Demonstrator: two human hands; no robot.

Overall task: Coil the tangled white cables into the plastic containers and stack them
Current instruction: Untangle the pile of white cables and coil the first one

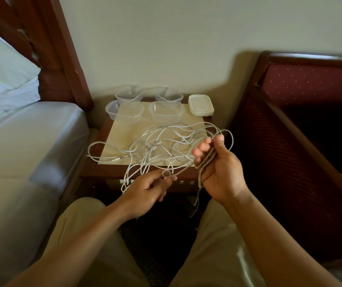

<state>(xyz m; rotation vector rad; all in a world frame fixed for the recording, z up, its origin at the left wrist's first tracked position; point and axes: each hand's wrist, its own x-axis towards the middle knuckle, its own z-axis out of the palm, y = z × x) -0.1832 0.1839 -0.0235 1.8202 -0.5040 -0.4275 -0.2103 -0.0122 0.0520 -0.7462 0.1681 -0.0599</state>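
Tangled thin white cables [161, 143] sprawl over the cream mat [122, 131] on the small dark wooden counter [95, 168], some strands hanging off its front edge. Right hand [219, 168] raised over the counter's right front corner, fingers curled, thumb up, gripping several looped strands of the cables across the palm. Left hand [147, 189] lower, just in front of the counter edge, pinching a small cable loop between thumb and fingertips; that strand runs up to the right hand. Four clear plastic rectangular containers [166, 110] sit at the back of the counter in two rows, nothing inside them. Stack of whitish plastic lids [201, 105] at back right, just beside the containers. White-sheeted bed [21, 131] on the left, dark red upholstered chair [300, 100] on the right. Person's beige trousers [217, 245] at the bottom.
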